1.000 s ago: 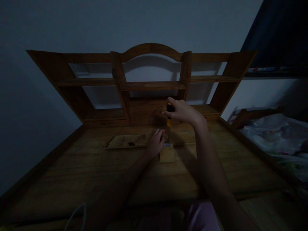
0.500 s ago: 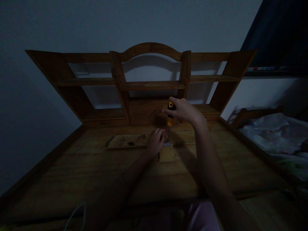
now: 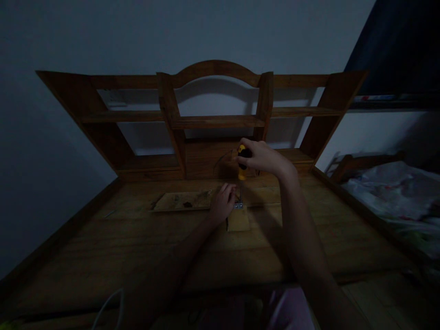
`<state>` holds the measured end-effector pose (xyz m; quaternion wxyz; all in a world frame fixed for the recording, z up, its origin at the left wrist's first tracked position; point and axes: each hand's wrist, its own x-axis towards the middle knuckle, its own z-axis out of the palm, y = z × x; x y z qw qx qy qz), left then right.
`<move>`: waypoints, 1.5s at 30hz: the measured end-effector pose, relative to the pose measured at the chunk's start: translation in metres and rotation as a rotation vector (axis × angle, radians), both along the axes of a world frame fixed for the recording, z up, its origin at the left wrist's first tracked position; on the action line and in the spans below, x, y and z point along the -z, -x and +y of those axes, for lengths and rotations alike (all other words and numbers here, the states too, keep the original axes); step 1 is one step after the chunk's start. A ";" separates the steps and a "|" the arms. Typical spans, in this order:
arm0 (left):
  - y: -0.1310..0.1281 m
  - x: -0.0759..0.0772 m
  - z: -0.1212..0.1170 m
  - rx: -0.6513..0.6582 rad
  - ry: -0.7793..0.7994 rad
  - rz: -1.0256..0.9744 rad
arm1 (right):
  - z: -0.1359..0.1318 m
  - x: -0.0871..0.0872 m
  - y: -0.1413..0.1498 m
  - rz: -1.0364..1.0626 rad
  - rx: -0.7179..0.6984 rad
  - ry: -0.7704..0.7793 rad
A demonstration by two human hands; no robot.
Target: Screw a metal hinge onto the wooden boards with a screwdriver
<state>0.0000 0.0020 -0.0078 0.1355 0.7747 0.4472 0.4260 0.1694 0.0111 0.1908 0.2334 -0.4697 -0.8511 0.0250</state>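
In my right hand [image 3: 263, 158] is a screwdriver [image 3: 242, 175] with a yellow and black handle, held upright with its thin shaft pointing down. The tip meets a small metal hinge [image 3: 238, 206], where any screw is too small to make out. My left hand [image 3: 222, 201] lies just left of the hinge, fingers curled down over a long wooden strip [image 3: 192, 200]. Its fingertips partly hide the strip and the hinge's left side. A short wooden block [image 3: 238, 220] joins the hinge on the near side. Both wooden pieces rest on the desktop [image 3: 144, 247].
A wooden shelf unit [image 3: 218, 122] with an arched top stands along the back of the desk. A small thin piece [image 3: 109, 213] lies at the left. A white cable [image 3: 109, 305] loops at the front edge. Plastic bags [image 3: 395, 188] lie at the right. The light is dim.
The screwdriver handle has turned a little in my right hand, and the shaft stands slightly straighter. My left hand stays in place by the hinge.
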 end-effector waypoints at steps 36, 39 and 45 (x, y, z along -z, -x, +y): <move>0.000 0.000 -0.001 -0.002 0.009 0.009 | -0.003 0.002 0.005 -0.038 0.143 -0.100; 0.000 0.000 -0.002 -0.007 0.011 0.017 | -0.004 0.000 0.006 -0.022 0.090 -0.071; 0.000 -0.001 -0.001 0.000 0.006 0.004 | -0.005 -0.004 -0.001 0.012 -0.033 0.015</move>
